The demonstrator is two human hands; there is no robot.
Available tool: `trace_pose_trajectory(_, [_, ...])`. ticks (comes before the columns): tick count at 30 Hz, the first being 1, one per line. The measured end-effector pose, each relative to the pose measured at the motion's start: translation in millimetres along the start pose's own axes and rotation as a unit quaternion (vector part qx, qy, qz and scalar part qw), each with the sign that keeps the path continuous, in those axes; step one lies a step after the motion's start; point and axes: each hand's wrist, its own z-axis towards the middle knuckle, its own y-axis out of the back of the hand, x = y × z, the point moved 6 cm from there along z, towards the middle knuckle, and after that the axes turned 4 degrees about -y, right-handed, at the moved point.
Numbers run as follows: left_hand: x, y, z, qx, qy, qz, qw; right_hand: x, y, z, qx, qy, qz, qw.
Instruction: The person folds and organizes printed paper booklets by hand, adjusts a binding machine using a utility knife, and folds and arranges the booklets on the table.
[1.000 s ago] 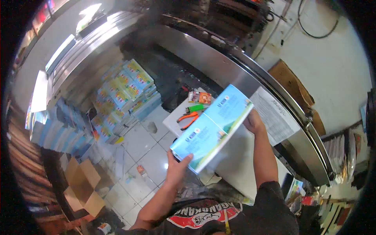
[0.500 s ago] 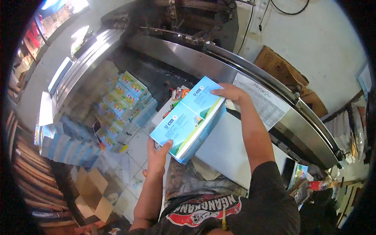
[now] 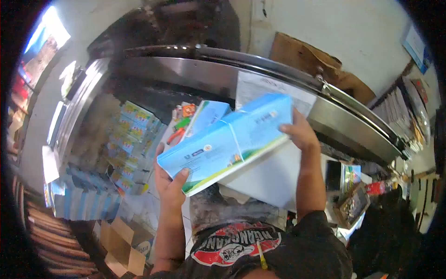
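Observation:
A thick bundle of light-blue printed booklets (image 3: 218, 146), with a thin white band around its middle, is held up over a white tabletop (image 3: 265, 181). My left hand (image 3: 171, 181) grips its near left end, thumb on the printed face. At the far right end my right hand (image 3: 299, 130) is closed on the bundle, thumb also on top. Behind it, another blue booklet or stack (image 3: 209, 116) lies on the table, partly covered. Beside that are pliers with red handles (image 3: 176, 135) and a green item (image 3: 182, 123).
Several stacks of colourful printed booklets (image 3: 132, 135) stand at the left, with blue-edged stacks (image 3: 86, 193) nearer. An open cardboard box (image 3: 121, 246) sits below them. A metal rail (image 3: 213, 74) curves behind the table. A framed item (image 3: 353, 207) and a red bottle (image 3: 375, 188) are at right.
Both hands have tipped and turned the bundle, so its stacked far edges and the band show. The pliers and the booklets behind it have come into view. The camera view has shifted.

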Motion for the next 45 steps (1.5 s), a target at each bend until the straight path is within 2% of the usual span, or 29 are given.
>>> trace_pose_trajectory(1, [6, -13, -3, 0.071, 0.034, -0.031, 0.996, -4, 19, -36, -0.017, -0.098, 0.013, 0.995])
trace_pose_trajectory(2, [22, -19, -9, 0.079, 0.062, -0.016, 0.995, -17, 40, -67, -0.016, -0.134, 0.032, 0.99])
trace_pose_trajectory(3, [32, -24, -11, 0.092, 0.074, -0.023, 0.993, -19, 48, -95, -0.035, -0.137, 0.031, 0.989])
trace_pose_trajectory(5, [59, -40, -19, 0.21, 0.137, 0.077, 0.965, -22, 70, -156, -0.14, -0.164, -0.051, 0.975])
trace_pose_trajectory(6, [71, -47, -26, 0.236, 0.168, 0.078, 0.954, -17, 68, -181, -0.184, -0.146, -0.084, 0.968])
trace_pose_trajectory(7, [85, -51, -31, 0.252, 0.176, 0.074, 0.949, -12, 64, -201, -0.226, -0.126, -0.117, 0.959])
trace_pose_trajectory(9, [107, -59, -45, 0.318, 0.126, 0.086, 0.936, -32, 69, -237, -0.268, -0.145, -0.08, 0.949])
trace_pose_trajectory(11, [120, -68, -57, 0.324, 0.145, 0.089, 0.931, -36, 63, -258, -0.268, -0.079, -0.173, 0.944])
trace_pose_trajectory(12, [116, -73, -57, 0.308, 0.113, 0.1, 0.939, -32, 55, -262, -0.248, -0.038, -0.207, 0.945])
trace_pose_trajectory(15, [125, -64, -66, 0.287, 0.069, 0.111, 0.949, -34, 55, -273, -0.221, -0.017, -0.162, 0.961])
trace_pose_trajectory(19, [147, -51, -76, 0.254, 0.045, 0.108, 0.96, -44, 39, -280, -0.249, -0.031, -0.192, 0.949])
trace_pose_trajectory(20, [141, -48, -77, 0.254, 0.048, 0.108, 0.96, -46, 35, -284, -0.263, -0.077, -0.102, 0.956])
trace_pose_trajectory(21, [140, -48, -77, 0.275, 0.111, 0.082, 0.952, -50, 33, -287, -0.273, -0.122, -0.012, 0.954])
trace_pose_trajectory(22, [142, -49, -79, 0.295, 0.172, 0.056, 0.938, -52, 32, -289, -0.274, -0.121, -0.012, 0.954])
trace_pose_trajectory(24, [143, -50, -79, 0.284, 0.173, 0.064, 0.941, -53, 35, -288, -0.266, -0.065, -0.064, 0.96])
trace_pose_trajectory(28, [160, -32, -83, 0.268, 0.205, 0.047, 0.94, -66, 45, -292, -0.261, -0.057, -0.08, 0.96])
trace_pose_trajectory(29, [156, -31, -83, 0.267, 0.206, 0.05, 0.94, -68, 44, -295, -0.258, -0.082, -0.077, 0.96])
trace_pose_trajectory(30, [156, -34, -81, 0.289, 0.22, 0.092, 0.927, -71, 43, -296, -0.255, -0.106, -0.075, 0.958])
trace_pose_trajectory(32, [159, -34, -80, 0.31, 0.234, 0.134, 0.912, -76, 42, -292, -0.262, -0.087, -0.067, 0.959])
trace_pose_trajectory(34, [157, -32, -73, 0.315, 0.121, 0.247, 0.908, -75, 41, -286, -0.267, -0.063, -0.064, 0.96])
trace_pose_trajectory(35, [156, -37, -71, 0.314, 0.116, 0.246, 0.91, -70, 42, -284, -0.295, -0.043, -0.092, 0.95])
trace_pose_trajectory(37, [151, -46, -67, 0.228, 0.102, 0.214, 0.944, -59, 37, -283, -0.321, -0.019, -0.121, 0.939])
trace_pose_trajectory(39, [122, -70, -61, 0.237, 0.119, 0.211, 0.941, -40, 32, -287, -0.366, -0.077, -0.118, 0.92])
trace_pose_trajectory(41, [117, -87, -53, 0.245, 0.137, 0.206, 0.937, -26, 34, -288, -0.4, -0.083, -0.123, 0.904])
trace_pose_trajectory(42, [128, -90, -54, 0.274, 0.182, 0.21, 0.921, -23, 45, -293, -0.406, -0.131, -0.283, 0.859])
trace_pose_trajectory(43, [139, -90, -58, 0.303, 0.225, 0.213, 0.901, -20, 48, -295, -0.402, -0.172, -0.433, 0.788])
trace_pose_trajectory(44, [148, -90, -60, 0.308, 0.224, 0.239, 0.893, 3, 26, -297, -0.439, -0.113, -0.606, 0.654])
trace_pose_trajectory(45, [146, -94, -54, 0.305, 0.216, 0.235, 0.897, 13, 15, -288, -0.44, -0.102, -0.609, 0.652])
